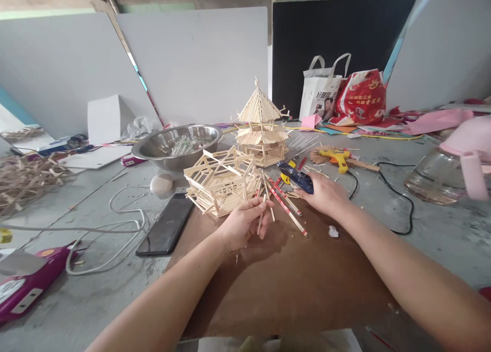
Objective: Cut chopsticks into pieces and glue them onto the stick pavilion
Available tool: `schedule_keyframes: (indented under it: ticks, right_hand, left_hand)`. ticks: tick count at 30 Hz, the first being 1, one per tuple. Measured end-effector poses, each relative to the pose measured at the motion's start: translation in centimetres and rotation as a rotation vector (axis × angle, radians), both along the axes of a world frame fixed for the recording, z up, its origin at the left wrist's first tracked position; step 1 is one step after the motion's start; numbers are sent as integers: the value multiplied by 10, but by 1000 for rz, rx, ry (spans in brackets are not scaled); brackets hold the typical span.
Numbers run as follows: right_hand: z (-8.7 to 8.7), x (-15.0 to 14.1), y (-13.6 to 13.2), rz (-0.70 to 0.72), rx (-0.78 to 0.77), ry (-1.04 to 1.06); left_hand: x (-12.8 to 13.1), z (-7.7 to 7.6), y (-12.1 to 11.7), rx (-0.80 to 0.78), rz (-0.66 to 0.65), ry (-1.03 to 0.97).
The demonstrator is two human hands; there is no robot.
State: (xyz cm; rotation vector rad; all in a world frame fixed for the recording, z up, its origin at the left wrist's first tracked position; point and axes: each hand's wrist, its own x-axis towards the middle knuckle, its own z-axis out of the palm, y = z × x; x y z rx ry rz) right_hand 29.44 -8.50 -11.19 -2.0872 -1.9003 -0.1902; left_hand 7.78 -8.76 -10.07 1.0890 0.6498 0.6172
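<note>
My left hand (245,219) is closed, pinching a short thin wooden stick (262,213) upright between thumb and fingers. My right hand (328,193) has its fingers around the near end of a dark blue hand tool (296,177); its exact kind is not clear. Just beyond my left hand stands an open hexagonal frame of wooden sticks (218,180). Behind it rises a stick-built pagoda model (262,124) with a pointed roof. Between my hands lie loose sticks and red-patterned rods (286,206) on a brown board (291,280).
A phone (165,224), a white cable (141,221) and a steel bowl (176,145) are at left, with a purple power strip (36,280) nearer. On the right are a yellow glue gun (339,160) with a black cord and a pink-lidded jug (445,173). Bags (360,99) stand behind.
</note>
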Motion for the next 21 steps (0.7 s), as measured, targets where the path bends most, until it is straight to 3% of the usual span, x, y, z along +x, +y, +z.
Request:
schedule_keyframes:
  ticks: [8,15,18,21]
  right_hand:
    - [-16,11,19,-135,-158,-41]
    - [-22,14,22,-117,-204,-88]
    - [-17,11,18,-53,-83,-100]
    - [-8,-2,6,199,115,-104]
  left_hand:
    - [-1,-6,2,37,116,110]
    - [3,-10,4,131,254,225]
    - [5,-10,4,169,324,251]
    - [6,-11,4,199,338,260]
